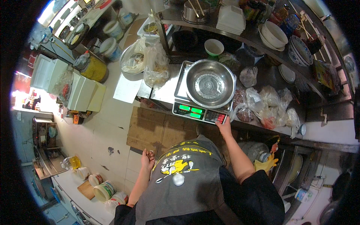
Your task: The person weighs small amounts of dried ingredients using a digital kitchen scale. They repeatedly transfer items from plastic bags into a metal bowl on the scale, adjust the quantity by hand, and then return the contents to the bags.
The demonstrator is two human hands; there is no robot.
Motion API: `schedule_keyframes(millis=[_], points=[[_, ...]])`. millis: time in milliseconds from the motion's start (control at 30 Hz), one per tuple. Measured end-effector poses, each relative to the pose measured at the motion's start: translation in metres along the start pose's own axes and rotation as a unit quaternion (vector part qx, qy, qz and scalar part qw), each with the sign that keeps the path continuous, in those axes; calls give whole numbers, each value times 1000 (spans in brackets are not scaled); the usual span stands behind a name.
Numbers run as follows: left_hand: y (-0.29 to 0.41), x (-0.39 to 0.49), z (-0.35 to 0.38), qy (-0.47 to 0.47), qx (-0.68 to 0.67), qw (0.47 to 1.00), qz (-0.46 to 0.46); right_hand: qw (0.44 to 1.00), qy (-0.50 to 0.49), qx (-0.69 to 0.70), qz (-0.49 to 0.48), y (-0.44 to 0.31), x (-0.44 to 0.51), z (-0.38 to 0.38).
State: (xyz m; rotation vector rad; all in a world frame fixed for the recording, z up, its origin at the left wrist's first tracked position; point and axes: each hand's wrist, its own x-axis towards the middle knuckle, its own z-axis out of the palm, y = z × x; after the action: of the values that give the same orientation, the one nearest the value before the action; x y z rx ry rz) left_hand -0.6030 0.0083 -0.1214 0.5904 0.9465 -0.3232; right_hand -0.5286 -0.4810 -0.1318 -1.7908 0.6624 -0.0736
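Observation:
A wide stainless steel bowl [208, 84], with nothing seen inside it, sits on the metal pan of a digital scale [186, 111]. Three green displays are lit on the scale's front panel. My right hand [224, 127] touches the panel's right front corner, its fingertips by the red keys [220, 117] and its thumb apart from them. Low at my left side, my left hand [148, 159] hangs clear of the counter, fingers loosely curled and nothing visible in them. A grey apron with printed writing covers my front.
Left of the scale are a bag-lined bowl [132, 60], a plastic bag of food [156, 66] and a white sheet [128, 87]. Several filled bags [268, 104] lie to the right. A shelf with white square plates [231, 19] overhangs the counter's back. Flattened cardboard [146, 123] covers the floor.

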Motion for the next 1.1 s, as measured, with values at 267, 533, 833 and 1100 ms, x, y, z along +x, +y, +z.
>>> schedule_keyframes(millis=[267,533,833,1100], points=[[-1,-1,-1,13,8,1000,7,1000,-1,-10,3,-3,-2,0],[-2,-8,6,28,23,999,7,996,31,-82,-1,5,3,4],[-4,-8,2,13,7,1000,1,1000,14,-26,1,0,0,2],[-6,-8,1,32,17,999,5,1000,7,-14,8,3,1,0]])
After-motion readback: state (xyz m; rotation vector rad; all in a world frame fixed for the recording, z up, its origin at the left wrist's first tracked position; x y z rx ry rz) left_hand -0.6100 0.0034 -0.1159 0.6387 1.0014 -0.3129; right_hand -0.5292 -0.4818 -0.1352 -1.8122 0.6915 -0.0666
